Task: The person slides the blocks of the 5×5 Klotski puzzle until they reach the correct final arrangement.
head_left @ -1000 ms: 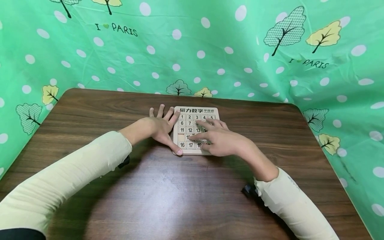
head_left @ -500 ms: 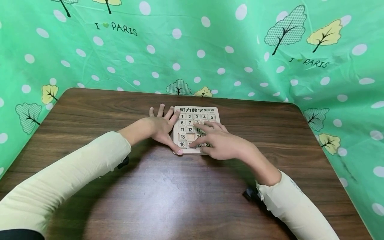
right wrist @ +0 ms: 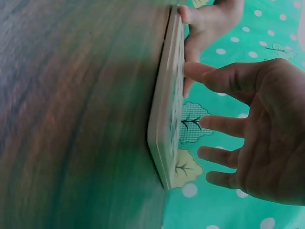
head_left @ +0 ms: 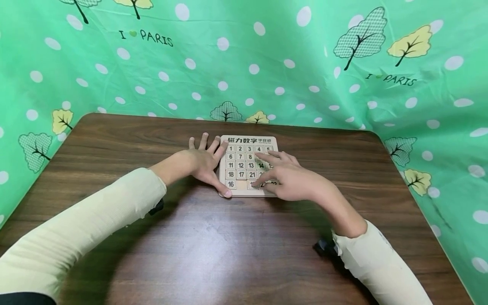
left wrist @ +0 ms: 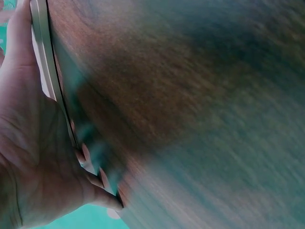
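Observation:
A wooden sliding number puzzle [head_left: 244, 195] lies flat on the table, its numbered tiles in rows. In the bottom row a bare slot shows between tile 16 [head_left: 230, 184] and the tile under my right fingertips. Spread wide, my left hand [head_left: 206, 163] rests along the puzzle's left edge, thumb at the near corner and index finger near the top. My right hand [head_left: 291, 180] reaches over the puzzle from the right, fingers extended and covering several tiles. In the right wrist view a fingertip of the right hand [right wrist: 271, 133] meets the face of the puzzle [right wrist: 164, 119].
The dark wood-grain table [head_left: 198, 254] extends on all sides of the puzzle. Behind it hangs a green curtain [head_left: 236, 55] with white dots and printed trees. Light sleeves cover both forearms.
The bare slot has moved from the row above to the bottom row, as tile 17 slid up beside 18. My right hand has shifted slightly right; the left hand stays put.

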`<move>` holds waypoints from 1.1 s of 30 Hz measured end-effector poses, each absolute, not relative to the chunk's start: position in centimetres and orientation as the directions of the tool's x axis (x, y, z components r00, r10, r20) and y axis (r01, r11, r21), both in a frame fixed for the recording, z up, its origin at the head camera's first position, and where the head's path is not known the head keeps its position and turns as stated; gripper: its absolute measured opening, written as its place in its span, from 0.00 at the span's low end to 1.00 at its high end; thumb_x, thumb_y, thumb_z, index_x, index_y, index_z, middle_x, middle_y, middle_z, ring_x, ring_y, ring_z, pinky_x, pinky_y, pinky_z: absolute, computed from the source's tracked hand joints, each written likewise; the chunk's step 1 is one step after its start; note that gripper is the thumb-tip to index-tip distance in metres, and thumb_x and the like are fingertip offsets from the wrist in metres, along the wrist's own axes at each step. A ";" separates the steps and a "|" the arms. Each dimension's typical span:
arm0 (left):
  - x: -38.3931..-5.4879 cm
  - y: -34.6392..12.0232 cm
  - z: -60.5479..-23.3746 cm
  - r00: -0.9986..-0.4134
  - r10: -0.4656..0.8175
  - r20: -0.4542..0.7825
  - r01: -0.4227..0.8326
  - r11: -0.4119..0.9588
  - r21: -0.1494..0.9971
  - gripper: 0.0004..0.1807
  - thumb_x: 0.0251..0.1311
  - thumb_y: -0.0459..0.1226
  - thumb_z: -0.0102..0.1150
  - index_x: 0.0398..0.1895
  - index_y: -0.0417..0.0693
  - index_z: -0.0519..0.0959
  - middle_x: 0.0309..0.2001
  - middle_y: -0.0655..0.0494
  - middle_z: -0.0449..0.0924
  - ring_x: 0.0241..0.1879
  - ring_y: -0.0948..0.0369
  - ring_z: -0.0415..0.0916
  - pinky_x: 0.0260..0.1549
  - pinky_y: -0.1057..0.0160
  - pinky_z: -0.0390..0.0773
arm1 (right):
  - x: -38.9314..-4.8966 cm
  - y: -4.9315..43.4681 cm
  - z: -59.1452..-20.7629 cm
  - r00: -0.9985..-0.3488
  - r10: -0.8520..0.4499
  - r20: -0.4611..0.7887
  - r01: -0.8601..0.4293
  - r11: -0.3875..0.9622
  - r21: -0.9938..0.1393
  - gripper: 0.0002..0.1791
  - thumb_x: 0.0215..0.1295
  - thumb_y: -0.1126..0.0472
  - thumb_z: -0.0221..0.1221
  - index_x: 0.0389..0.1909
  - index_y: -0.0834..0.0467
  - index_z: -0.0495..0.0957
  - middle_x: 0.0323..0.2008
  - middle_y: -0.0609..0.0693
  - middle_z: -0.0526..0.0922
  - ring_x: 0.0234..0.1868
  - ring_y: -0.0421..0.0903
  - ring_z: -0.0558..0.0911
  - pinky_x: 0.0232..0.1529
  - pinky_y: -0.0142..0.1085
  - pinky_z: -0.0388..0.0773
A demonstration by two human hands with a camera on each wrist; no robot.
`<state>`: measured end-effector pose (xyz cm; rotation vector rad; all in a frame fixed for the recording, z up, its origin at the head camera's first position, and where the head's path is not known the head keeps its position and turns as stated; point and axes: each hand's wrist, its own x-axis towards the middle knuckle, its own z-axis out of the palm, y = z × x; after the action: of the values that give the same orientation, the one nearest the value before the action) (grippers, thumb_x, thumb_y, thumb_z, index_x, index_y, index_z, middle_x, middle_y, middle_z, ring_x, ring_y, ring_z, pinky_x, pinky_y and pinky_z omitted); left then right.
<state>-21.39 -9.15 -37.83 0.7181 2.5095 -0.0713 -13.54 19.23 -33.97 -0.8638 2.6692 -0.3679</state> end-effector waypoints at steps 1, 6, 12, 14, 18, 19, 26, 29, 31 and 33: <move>-21.4 -9.1 -37.8 -0.722 0.479 -0.500 0.507 0.857 0.089 0.95 0.39 0.93 0.62 0.93 0.54 0.18 0.93 0.41 0.17 0.89 0.30 0.12 0.83 0.17 0.28 | -13.4 19.4 -33.9 -0.769 -0.602 -0.214 -0.520 0.784 -0.338 0.19 0.76 0.61 0.65 0.57 0.38 0.95 0.91 0.58 0.60 0.90 0.74 0.54 0.84 0.80 0.49; -21.4 -9.0 -37.9 -0.720 0.475 -0.506 0.505 0.859 0.087 0.95 0.39 0.93 0.61 0.93 0.54 0.18 0.93 0.40 0.17 0.89 0.30 0.12 0.83 0.17 0.28 | -13.2 19.1 -34.4 -0.746 -0.621 -0.240 -0.530 0.772 -0.350 0.23 0.77 0.60 0.63 0.63 0.35 0.92 0.92 0.58 0.58 0.91 0.73 0.54 0.84 0.81 0.48; -21.4 -9.1 -37.8 -0.720 0.474 -0.506 0.504 0.859 0.088 0.95 0.39 0.93 0.61 0.93 0.54 0.19 0.93 0.40 0.16 0.89 0.30 0.11 0.83 0.17 0.28 | -13.5 18.8 -34.5 -0.753 -0.625 -0.205 -0.551 0.770 -0.322 0.25 0.78 0.59 0.64 0.70 0.37 0.88 0.92 0.60 0.57 0.91 0.72 0.54 0.85 0.80 0.48; -21.4 -9.1 -37.8 -0.721 0.477 -0.503 0.505 0.859 0.090 0.95 0.39 0.93 0.61 0.93 0.54 0.19 0.93 0.40 0.16 0.89 0.30 0.12 0.83 0.17 0.27 | -13.7 19.0 -34.5 -0.768 -0.607 -0.205 -0.542 0.786 -0.297 0.26 0.78 0.59 0.64 0.73 0.39 0.86 0.92 0.60 0.57 0.91 0.73 0.55 0.86 0.79 0.48; -21.4 -9.0 -37.8 -0.722 0.479 -0.500 0.506 0.858 0.092 0.95 0.38 0.93 0.62 0.92 0.55 0.17 0.93 0.41 0.16 0.89 0.30 0.11 0.83 0.17 0.26 | -13.7 19.4 -34.6 -0.780 -0.579 -0.237 -0.514 0.809 -0.285 0.26 0.77 0.60 0.64 0.72 0.39 0.87 0.92 0.60 0.58 0.90 0.74 0.56 0.85 0.80 0.49; -21.5 -9.0 -37.8 -0.721 0.478 -0.501 0.505 0.858 0.092 0.96 0.38 0.93 0.62 0.92 0.55 0.17 0.93 0.41 0.16 0.89 0.30 0.11 0.83 0.17 0.26 | -13.7 19.5 -34.5 -0.774 -0.582 -0.248 -0.512 0.807 -0.294 0.26 0.77 0.60 0.64 0.71 0.39 0.88 0.91 0.59 0.58 0.90 0.74 0.56 0.85 0.80 0.48; -21.5 -8.9 -37.6 -0.720 0.473 -0.508 0.501 0.861 0.091 0.95 0.38 0.93 0.61 0.92 0.55 0.17 0.93 0.41 0.15 0.89 0.30 0.11 0.83 0.18 0.26 | -13.4 19.2 -34.2 -0.754 -0.610 -0.241 -0.532 0.784 -0.321 0.23 0.77 0.60 0.64 0.68 0.40 0.90 0.90 0.58 0.63 0.90 0.73 0.55 0.85 0.81 0.48; -21.5 -9.0 -37.7 -0.721 0.468 -0.510 0.500 0.862 0.085 0.95 0.38 0.93 0.61 0.92 0.55 0.18 0.93 0.41 0.16 0.89 0.30 0.11 0.83 0.18 0.27 | -13.7 18.6 -34.3 -0.756 -0.615 -0.222 -0.546 0.781 -0.304 0.27 0.77 0.59 0.64 0.73 0.38 0.86 0.91 0.59 0.59 0.91 0.73 0.54 0.85 0.80 0.48; -21.5 -9.0 -37.7 -0.721 0.467 -0.512 0.500 0.862 0.081 0.95 0.38 0.93 0.61 0.93 0.54 0.18 0.93 0.40 0.16 0.89 0.30 0.12 0.83 0.18 0.27 | -13.8 18.3 -34.5 -0.756 -0.613 -0.228 -0.547 0.784 -0.293 0.30 0.78 0.58 0.64 0.78 0.36 0.81 0.92 0.59 0.56 0.91 0.73 0.54 0.86 0.78 0.47; -21.5 -8.9 -37.7 -0.720 0.467 -0.513 0.502 0.861 0.079 0.95 0.38 0.93 0.60 0.93 0.54 0.18 0.93 0.40 0.16 0.89 0.30 0.12 0.83 0.18 0.27 | -14.0 18.2 -34.7 -0.757 -0.605 -0.246 -0.540 0.792 -0.286 0.31 0.79 0.58 0.63 0.80 0.34 0.79 0.93 0.59 0.54 0.91 0.73 0.53 0.87 0.78 0.47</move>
<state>-21.49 -8.94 -37.74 0.7050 2.5004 -0.0884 -13.96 18.24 -34.71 -0.8753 2.6558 -0.2832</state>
